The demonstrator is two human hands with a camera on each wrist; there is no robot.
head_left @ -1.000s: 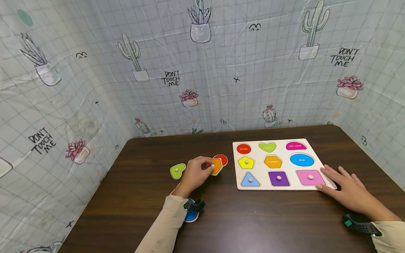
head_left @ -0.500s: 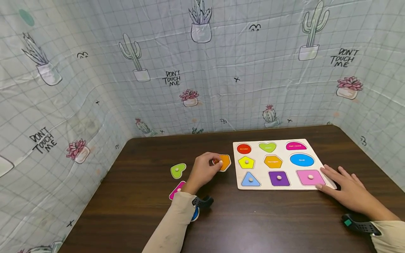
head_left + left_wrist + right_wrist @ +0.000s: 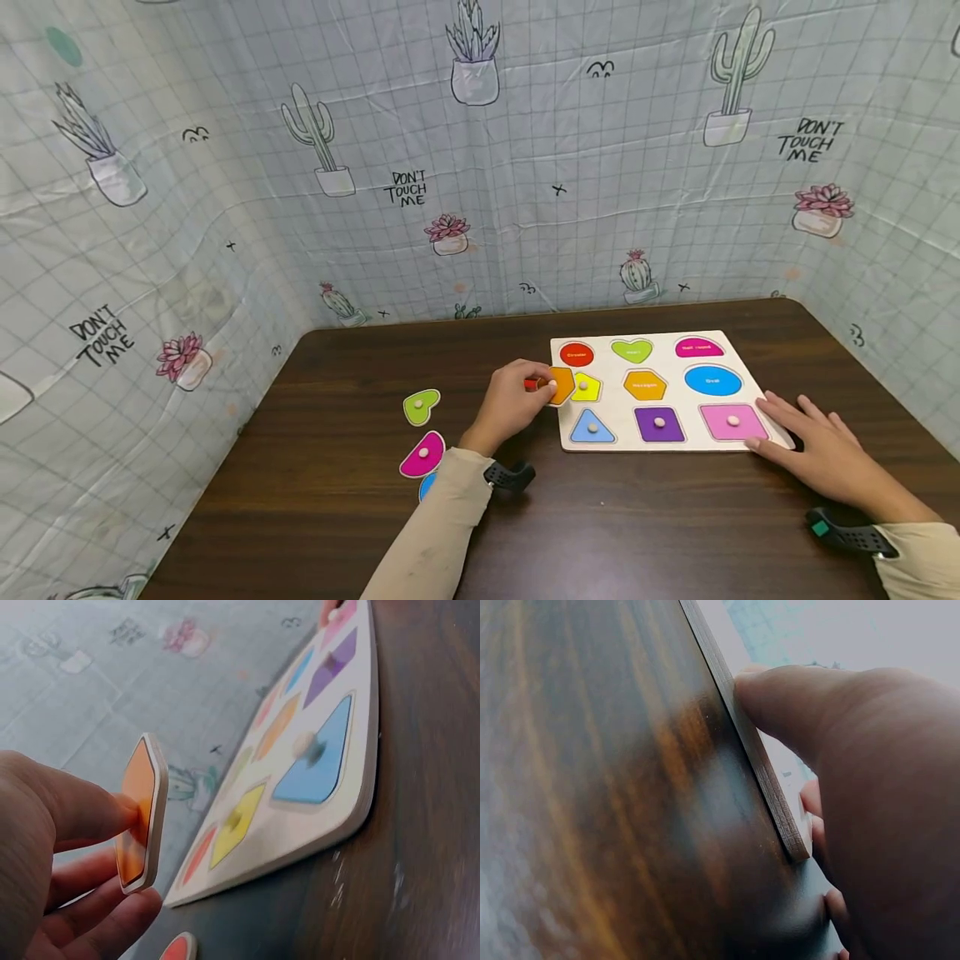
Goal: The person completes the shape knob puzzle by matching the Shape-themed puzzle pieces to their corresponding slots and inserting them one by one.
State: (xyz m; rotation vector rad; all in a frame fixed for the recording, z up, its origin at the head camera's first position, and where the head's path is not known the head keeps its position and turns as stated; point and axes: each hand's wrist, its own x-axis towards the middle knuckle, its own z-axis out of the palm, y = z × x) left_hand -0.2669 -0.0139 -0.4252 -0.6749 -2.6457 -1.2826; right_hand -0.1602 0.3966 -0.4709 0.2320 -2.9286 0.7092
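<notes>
Orange hexagon piece is up off the table by the left edge of the puzzle board, just left of the yellow pentagon. Left hand has it in a close pinch, thumb on the painted face near the knob; can't tell if the knob itself is gripped. Right hand rests at the board's near right corner, fingers spread, holding nothing. Looks like thin wood, so I'd guess light, stiff, pretty tough, maybe slick on the paint; knob's the best hold imo.
</notes>
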